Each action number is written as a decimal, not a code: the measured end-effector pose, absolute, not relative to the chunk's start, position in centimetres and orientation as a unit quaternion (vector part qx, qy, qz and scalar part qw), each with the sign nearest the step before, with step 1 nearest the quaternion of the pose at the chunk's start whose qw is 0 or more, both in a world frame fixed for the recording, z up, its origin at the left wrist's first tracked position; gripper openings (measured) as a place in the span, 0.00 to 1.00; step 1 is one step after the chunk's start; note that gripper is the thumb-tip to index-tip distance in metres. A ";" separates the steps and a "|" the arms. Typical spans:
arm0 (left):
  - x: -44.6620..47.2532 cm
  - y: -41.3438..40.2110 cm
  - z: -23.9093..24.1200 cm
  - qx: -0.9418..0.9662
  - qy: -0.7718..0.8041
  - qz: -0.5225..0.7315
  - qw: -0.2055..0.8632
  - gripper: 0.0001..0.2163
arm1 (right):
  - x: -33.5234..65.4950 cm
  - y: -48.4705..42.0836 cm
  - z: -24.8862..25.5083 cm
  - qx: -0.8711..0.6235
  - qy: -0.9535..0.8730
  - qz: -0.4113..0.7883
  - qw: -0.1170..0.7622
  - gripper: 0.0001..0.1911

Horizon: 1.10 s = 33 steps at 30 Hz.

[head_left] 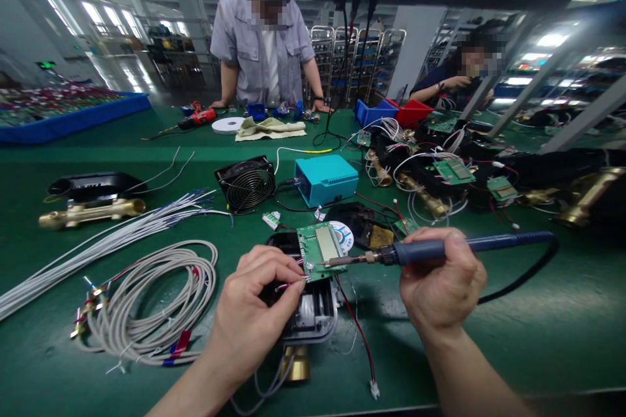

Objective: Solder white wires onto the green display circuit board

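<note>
My right hand (pixel 440 283) grips a blue-handled soldering iron (pixel 430 249), its metal tip touching the left edge of a green circuit board (pixel 320 249) with a grey display. The board lies on a black meter housing (pixel 313 309) that sits on a brass fitting (pixel 296 365). My left hand (pixel 252 313) pinches thin red and white wires (pixel 288 285) at the board's lower left corner. A red wire with a white plug (pixel 362 345) trails toward the table's front edge.
A teal soldering station (pixel 325 179) and a small black fan (pixel 246 184) stand behind the board. Coiled grey cable (pixel 156 303) and white wires lie left. Boards, wiring and brass parts (pixel 440 176) pile up right. Two people are at the far side.
</note>
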State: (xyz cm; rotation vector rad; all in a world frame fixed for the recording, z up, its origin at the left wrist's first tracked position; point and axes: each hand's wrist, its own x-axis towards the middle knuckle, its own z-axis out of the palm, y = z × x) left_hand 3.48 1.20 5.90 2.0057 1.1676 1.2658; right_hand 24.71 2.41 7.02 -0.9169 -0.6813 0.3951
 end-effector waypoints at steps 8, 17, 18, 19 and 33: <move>2.4 0.7 5.5 0.700 0.404 0.500 0.310 0.10 | 24.9 2.5 7.1 -0.433 -0.310 0.171 0.829 0.17; 2.2 1.2 5.6 0.723 0.365 0.488 0.324 0.08 | 24.7 2.5 7.2 -0.427 -0.317 0.179 0.828 0.17; 2.4 1.2 5.7 0.733 0.371 0.477 0.312 0.08 | 24.7 2.5 7.2 -0.428 -0.316 0.179 0.828 0.17; 2.6 1.2 5.8 0.740 0.379 0.468 0.300 0.07 | 24.7 2.5 7.2 -0.429 -0.316 0.179 0.827 0.17; 3.3 0.6 5.7 0.761 0.412 0.451 0.219 0.07 | 24.8 2.3 6.8 -0.419 -0.345 0.177 0.821 0.16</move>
